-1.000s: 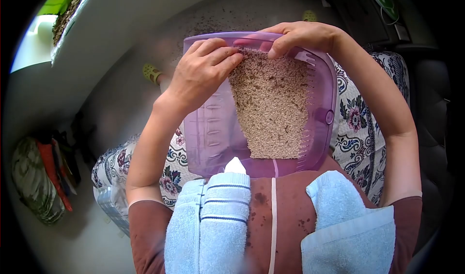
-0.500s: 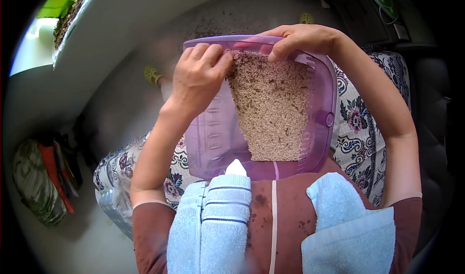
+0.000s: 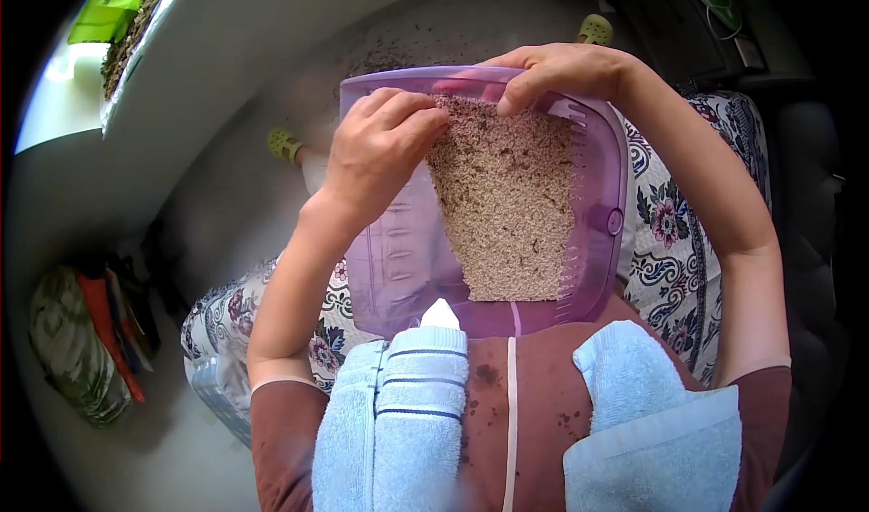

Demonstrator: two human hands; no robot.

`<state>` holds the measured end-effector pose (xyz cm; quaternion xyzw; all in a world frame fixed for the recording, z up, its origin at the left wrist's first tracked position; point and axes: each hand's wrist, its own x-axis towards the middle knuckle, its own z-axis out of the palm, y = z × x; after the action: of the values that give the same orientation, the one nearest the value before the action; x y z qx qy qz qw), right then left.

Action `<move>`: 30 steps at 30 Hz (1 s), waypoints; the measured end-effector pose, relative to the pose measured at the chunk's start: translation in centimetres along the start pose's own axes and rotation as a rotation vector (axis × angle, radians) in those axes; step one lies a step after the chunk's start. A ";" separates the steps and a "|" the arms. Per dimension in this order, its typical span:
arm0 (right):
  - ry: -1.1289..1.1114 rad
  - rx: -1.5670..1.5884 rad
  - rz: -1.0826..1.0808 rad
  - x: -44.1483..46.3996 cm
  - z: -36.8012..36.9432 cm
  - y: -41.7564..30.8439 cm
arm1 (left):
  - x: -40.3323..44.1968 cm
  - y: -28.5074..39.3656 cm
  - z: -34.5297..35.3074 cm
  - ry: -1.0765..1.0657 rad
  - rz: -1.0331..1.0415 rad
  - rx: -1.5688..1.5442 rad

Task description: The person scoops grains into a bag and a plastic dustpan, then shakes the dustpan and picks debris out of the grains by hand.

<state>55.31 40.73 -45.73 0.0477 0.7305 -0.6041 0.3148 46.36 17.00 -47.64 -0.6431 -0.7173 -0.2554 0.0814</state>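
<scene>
A translucent purple plastic tub point(image 3: 597, 267) is tilted up in front of my chest. A wide patch of pale grains mixed with dark bits point(image 3: 516, 213) covers its middle and right part. My left hand point(image 3: 380, 150) is at the upper left corner of the grains, thumb and fingertips pinched together; whatever is between them is too small to make out. At the far rim, my right hand point(image 3: 552, 73) grips the tub, with the thumb on the inside and the fingers behind the wall, seen faintly through the plastic.
Light blue towels point(image 3: 421, 412) lie over my chest. Patterned fabric point(image 3: 670, 213) covers the seat around me. Dark crumbs point(image 3: 389, 55) are scattered on the floor beyond the tub, near a yellow-green clog point(image 3: 284, 144). A white ledge with a green packet point(image 3: 104, 14) stands upper left.
My left hand has shifted slightly right and its fingers have moved over the edge of the grains. The right hand keeps its hold. More of the far right clog shows.
</scene>
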 end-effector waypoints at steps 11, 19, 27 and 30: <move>-0.042 0.013 -0.010 0.7 -0.2 0.6 | -0.6 -0.6 -1.8 -0.143 0.010 0.105; -0.045 0.057 -0.010 0.5 0.1 0.6 | -2.3 -1.7 -2.4 0.000 -0.121 -0.066; -0.040 0.032 0.020 0.6 0.1 0.6 | -1.7 -1.1 -2.4 -0.072 -0.172 0.076; -0.043 0.037 0.027 0.6 0.0 0.5 | -2.0 -1.6 -2.7 -0.073 -0.177 0.020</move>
<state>55.09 40.71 -46.46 0.0501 0.7116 -0.6141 0.3377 44.56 13.93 -46.66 -0.5851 -0.7765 -0.2307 0.0387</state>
